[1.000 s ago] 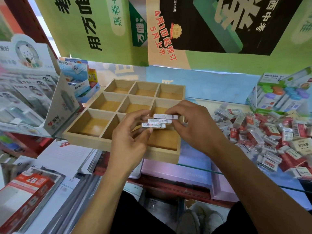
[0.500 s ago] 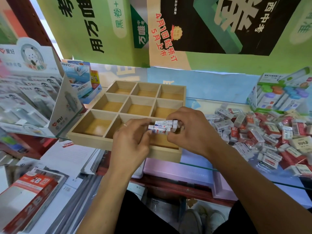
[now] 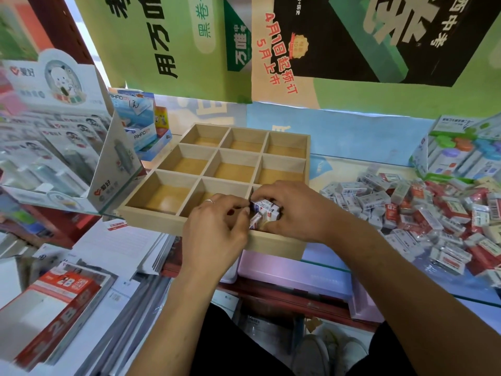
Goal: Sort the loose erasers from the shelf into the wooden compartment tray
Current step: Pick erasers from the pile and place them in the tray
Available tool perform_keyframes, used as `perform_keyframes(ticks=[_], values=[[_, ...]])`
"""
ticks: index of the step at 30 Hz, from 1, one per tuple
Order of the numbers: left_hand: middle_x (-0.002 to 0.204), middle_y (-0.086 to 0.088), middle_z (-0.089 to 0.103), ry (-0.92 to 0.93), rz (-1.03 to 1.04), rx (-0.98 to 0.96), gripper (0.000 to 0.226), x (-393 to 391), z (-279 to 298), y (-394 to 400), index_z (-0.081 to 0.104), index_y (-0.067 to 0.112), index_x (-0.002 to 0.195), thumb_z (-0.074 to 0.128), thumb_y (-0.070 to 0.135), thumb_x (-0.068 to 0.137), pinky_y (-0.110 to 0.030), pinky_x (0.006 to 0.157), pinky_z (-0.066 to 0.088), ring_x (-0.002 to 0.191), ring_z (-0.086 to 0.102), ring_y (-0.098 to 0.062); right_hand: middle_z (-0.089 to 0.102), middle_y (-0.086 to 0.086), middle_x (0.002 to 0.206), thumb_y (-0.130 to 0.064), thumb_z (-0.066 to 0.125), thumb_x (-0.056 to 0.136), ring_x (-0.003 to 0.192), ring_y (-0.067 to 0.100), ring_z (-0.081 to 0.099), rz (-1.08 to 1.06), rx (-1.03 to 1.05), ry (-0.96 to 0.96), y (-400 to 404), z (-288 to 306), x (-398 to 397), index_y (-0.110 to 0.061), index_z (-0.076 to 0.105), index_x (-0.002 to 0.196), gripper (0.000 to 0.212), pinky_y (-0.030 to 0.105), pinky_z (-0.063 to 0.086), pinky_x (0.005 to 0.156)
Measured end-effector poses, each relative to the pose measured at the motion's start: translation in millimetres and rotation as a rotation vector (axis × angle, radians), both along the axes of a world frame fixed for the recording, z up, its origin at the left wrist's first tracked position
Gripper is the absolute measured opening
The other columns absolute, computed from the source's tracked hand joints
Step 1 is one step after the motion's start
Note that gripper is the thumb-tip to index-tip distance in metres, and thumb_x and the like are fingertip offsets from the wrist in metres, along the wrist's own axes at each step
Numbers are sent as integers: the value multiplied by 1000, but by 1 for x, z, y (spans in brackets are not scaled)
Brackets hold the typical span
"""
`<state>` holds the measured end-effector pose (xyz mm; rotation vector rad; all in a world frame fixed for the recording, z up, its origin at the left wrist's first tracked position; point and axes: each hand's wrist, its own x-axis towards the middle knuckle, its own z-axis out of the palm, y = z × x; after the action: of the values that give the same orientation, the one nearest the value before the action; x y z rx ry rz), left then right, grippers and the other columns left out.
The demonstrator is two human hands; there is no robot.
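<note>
Lowered since a second ago, your left hand point(image 3: 217, 226) and right hand point(image 3: 295, 210) both pinch a small stack of wrapped erasers point(image 3: 264, 213), squaring it inside the wooden compartment tray point(image 3: 276, 246)'s near-right compartment; the loose eraser pile point(image 3: 423, 210) waits on the glass shelf point(image 3: 339, 270).

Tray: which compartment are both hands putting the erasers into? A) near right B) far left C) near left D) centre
A: the left hand and right hand pinch the erasers over the near-right cell of the tray; the other cells show bare wood.
</note>
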<state>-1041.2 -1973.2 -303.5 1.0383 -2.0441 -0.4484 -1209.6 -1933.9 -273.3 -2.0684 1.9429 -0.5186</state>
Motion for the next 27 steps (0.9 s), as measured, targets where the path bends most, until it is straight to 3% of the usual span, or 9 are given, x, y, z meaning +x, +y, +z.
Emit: perform_keyframes(ticks=[3, 6, 9, 12, 18, 21, 27], values=[[85, 14, 68, 7, 0, 15, 12, 0, 0, -1, 72, 29, 86, 62, 28, 81, -34, 65, 51, 73, 63, -8, 60, 0, 99, -34, 77, 76, 97, 19, 55, 43, 12, 27, -1, 2, 1, -25, 67, 93, 21, 39, 47, 84], [86, 13, 69, 17, -9, 16, 13, 1, 0, 0, 72, 29, 85, 60, 29, 80, -36, 66, 52, 73, 63, -10, 59, -2, 86, -34, 75, 77, 84, 17, 52, -36, -37, 62, 3, 1, -1, -22, 60, 81, 19, 39, 47, 75], [86, 12, 69, 25, -16, 25, 14, 1, 0, 0, 72, 29, 87, 60, 31, 80, -36, 66, 52, 73, 63, -10, 60, -1, 84, -22, 71, 78, 80, 20, 52, -102, -126, 43, 6, 1, 1, -20, 50, 85, 22, 39, 47, 69], [87, 12, 69, 27, -21, 24, 12, 1, -2, 0, 71, 29, 86, 61, 30, 81, -37, 65, 52, 73, 63, -10, 61, 3, 91, -17, 72, 78, 87, 23, 54, -108, -130, 46, 2, -1, 5, -17, 52, 92, 25, 37, 45, 71], [88, 12, 69, 38, -34, 11, 12, 2, -3, -1, 72, 27, 88, 62, 28, 81, -36, 65, 53, 72, 63, -10, 53, 5, 108, -36, 75, 75, 107, 26, 48, -191, -222, 277, 13, 6, 8, -16, 60, 106, 39, 39, 44, 86], [87, 12, 70, 41, -34, 0, 12, 2, -3, 0, 73, 26, 88, 63, 28, 81, -35, 64, 53, 70, 63, -9, 61, 4, 105, -47, 68, 80, 104, 27, 51, -270, -152, 465, 16, 14, 6, -19, 53, 105, 40, 39, 35, 90], [87, 10, 70, 34, -25, 0, 13, 2, -3, 1, 73, 26, 88, 62, 27, 81, -34, 64, 53, 70, 63, -11, 67, 5, 104, -38, 61, 88, 101, 28, 58, -321, -137, 410, 7, 6, 15, -19, 54, 106, 27, 37, 35, 90]])
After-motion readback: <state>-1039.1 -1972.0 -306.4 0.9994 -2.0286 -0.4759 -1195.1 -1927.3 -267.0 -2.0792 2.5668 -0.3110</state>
